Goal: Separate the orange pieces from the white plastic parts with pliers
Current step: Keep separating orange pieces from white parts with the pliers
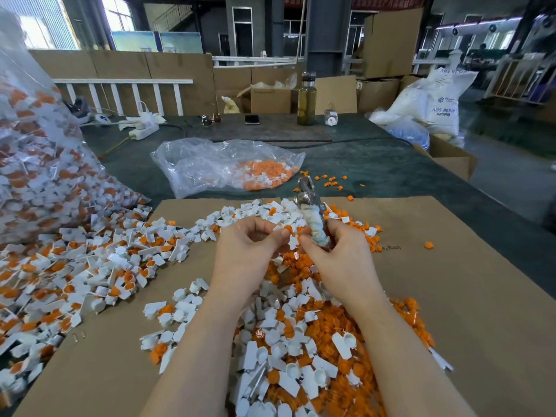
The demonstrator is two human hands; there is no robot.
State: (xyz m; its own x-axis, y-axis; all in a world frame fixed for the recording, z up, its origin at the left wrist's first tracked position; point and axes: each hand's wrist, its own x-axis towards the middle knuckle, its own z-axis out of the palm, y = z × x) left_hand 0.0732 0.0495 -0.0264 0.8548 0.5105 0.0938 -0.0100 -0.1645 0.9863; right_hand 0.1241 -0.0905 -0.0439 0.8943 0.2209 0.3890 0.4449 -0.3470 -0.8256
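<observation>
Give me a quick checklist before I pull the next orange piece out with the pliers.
1. Pliers in hand: ok, the right hand grips the wrapped handles, tip pointing away.
2. Part ready: ok, the left hand pinches a white part between both hands.
3. Pliers biting the orange piece: not ok, the tip is up and away from the part.
4. Pliers open enough: cannot tell, the tip is blurred.
5. Orange piece present in that part: cannot tell, fingers cover most of it.
6. Place to drop pieces: ok, a pile of loose orange and white parts lies on the cardboard below the hands.
</observation>
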